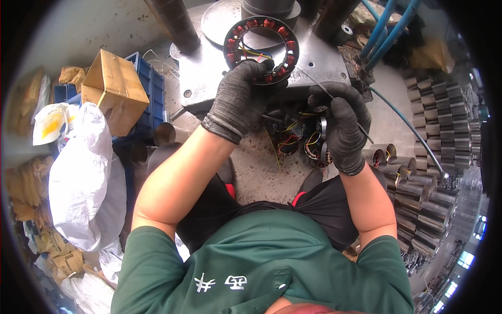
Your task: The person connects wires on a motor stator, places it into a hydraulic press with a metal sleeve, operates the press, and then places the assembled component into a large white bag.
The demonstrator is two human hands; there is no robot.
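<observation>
My left hand (235, 97), in a dark grey knit glove, grips the near rim of a motor stator (291, 46), a black ring lined inside with copper coils. Thin yellow, blue and red wires (255, 52) cross the ring's opening. The ring is held up over the front of a metal press table (209, 78). To its right, my right hand (345, 123), gloved alike, is closed around a thin metal rod (315, 79). The rod slants from near the ring's lower right edge down past my wrist.
More wired stators (316, 144) lie below the table edge. Stacked metal cylinders (426, 193) line the right, beside blue hoses (381, 31). A cardboard box (117, 86), a blue crate (149, 94) and a white sack (81, 188) stand at left. Dark press columns (175, 23) rise behind.
</observation>
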